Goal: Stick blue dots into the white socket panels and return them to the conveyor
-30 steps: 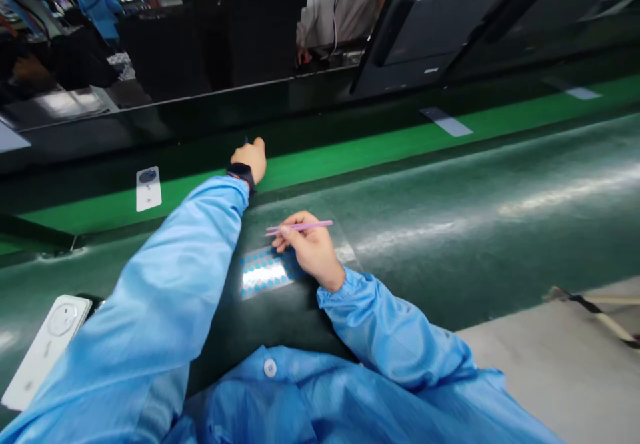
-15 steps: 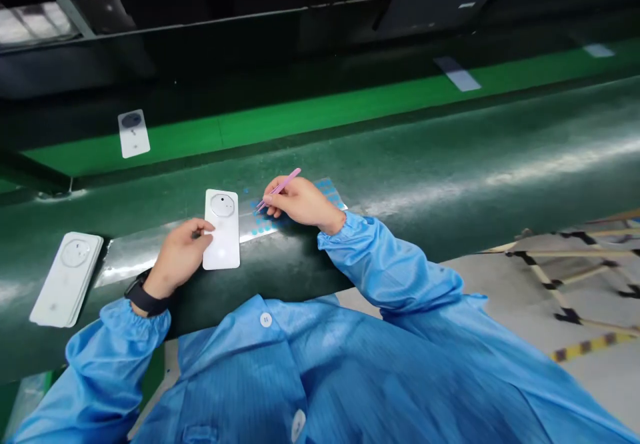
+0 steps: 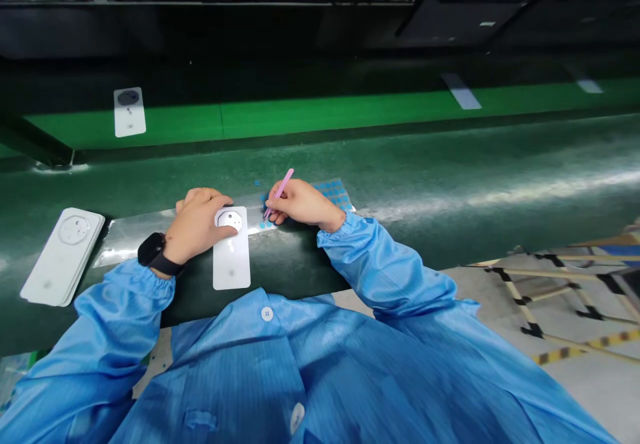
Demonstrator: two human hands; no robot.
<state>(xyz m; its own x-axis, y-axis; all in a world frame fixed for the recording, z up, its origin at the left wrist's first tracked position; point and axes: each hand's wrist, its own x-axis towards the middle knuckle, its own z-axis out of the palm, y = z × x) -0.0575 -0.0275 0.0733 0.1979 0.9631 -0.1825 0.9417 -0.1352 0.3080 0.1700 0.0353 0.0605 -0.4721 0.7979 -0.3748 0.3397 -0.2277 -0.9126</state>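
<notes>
My left hand [image 3: 197, 224] lies over the top end of a white rectangular plate [image 3: 231, 257] with a round recess, pinning it to the dark green belt, fingers curled on its upper edge. My right hand [image 3: 300, 203] pinches pink tweezers [image 3: 278, 194], tips pointing down at a sheet of small blue round stickers [image 3: 334, 193] beside the plate. Both arms wear blue sleeves; a black watch sits on the left wrist.
A stack of the same white plates [image 3: 60, 256] lies at the left on the dark green belt [image 3: 450, 177]. Another white plate [image 3: 129, 111] rests on the bright green strip behind. Grey floor with striped tape shows at the right.
My left hand came back from the far strip, took a white plate from the left and now presses it in front of me. The right hand's tweezers tipped down toward the stickers.
</notes>
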